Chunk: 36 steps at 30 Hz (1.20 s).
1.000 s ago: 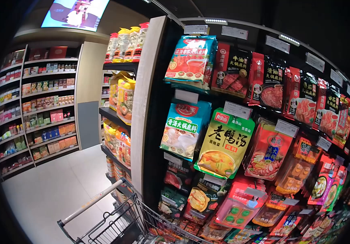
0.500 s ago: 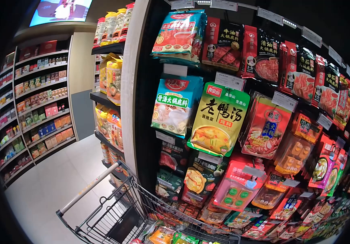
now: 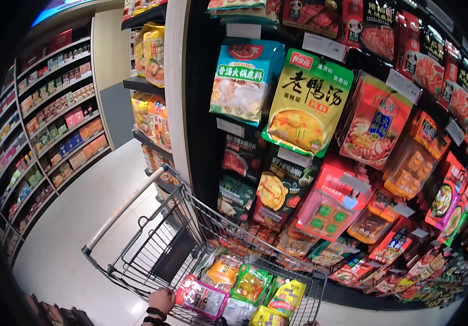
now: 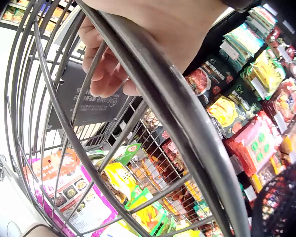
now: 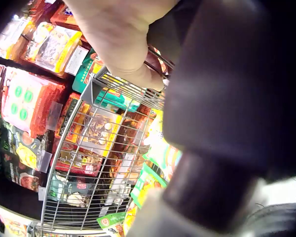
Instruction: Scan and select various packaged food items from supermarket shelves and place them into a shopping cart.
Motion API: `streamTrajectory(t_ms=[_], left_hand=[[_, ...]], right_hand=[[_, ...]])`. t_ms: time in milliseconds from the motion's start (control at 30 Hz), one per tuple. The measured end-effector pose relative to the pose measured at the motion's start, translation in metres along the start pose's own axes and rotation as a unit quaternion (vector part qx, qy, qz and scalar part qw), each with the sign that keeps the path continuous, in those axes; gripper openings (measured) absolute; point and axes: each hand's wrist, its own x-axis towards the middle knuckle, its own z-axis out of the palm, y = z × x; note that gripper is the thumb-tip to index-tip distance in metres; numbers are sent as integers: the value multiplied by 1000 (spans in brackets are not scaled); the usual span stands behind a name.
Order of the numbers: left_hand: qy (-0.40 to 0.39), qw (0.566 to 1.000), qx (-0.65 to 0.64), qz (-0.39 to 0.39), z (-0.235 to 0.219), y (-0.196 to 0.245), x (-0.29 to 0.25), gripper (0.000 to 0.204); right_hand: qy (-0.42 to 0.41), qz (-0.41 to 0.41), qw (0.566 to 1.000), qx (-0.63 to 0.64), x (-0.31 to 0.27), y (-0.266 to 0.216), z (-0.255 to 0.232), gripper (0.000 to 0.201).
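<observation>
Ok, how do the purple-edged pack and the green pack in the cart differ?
The purple-edged pack shows red and white inside its border; the green pack shows yellow. In the head view, the purple-edged pack is nearer the left hand than the green pack. Both lie in the cart.

wire-sided cart (image 4: 192, 118), apparently free above

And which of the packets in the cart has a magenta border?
The white-faced packet, next to the left hand in the head view; the orange packet, green packet and yellow packets lack that border.
</observation>
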Motion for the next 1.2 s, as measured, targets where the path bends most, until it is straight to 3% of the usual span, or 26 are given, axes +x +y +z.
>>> streamTrajectory(t_ms=[100, 133, 233, 400, 633, 900, 1067, 1133, 1200], left_hand=[[-2, 1000, -1, -4, -10, 5, 3, 24], [-1, 1000, -14, -6, -4, 15, 3, 25], [-13, 1000, -22, -6, -19, 2, 4, 24], [33, 999, -38, 11, -28, 15, 13, 23], [94, 993, -70, 14, -19, 9, 18, 25], [80, 994, -72, 16, -29, 16, 21, 26], [78, 995, -55, 8, -30, 16, 19, 28], [89, 994, -70, -1, -24, 11, 20, 27], [98, 992, -83, 4, -26, 11, 20, 25]], right_hand=[[8, 4, 999, 43, 11, -3, 7, 8], [9, 15, 999, 31, 22, -4, -9, 9], [21, 38, 999, -3, 12, -21, 13, 9], [7, -4, 1000, -1, 24, -37, 14, 13], [6, -19, 1000, -8, 43, -23, 31, 9], [10, -10, 1000, 6, 48, -29, 31, 8], [-6, 16, 997, -75, 55, -43, 24, 16], [48, -48, 998, 6, 53, -39, 29, 10], [40, -18, 999, 20, 47, -46, 30, 9]])
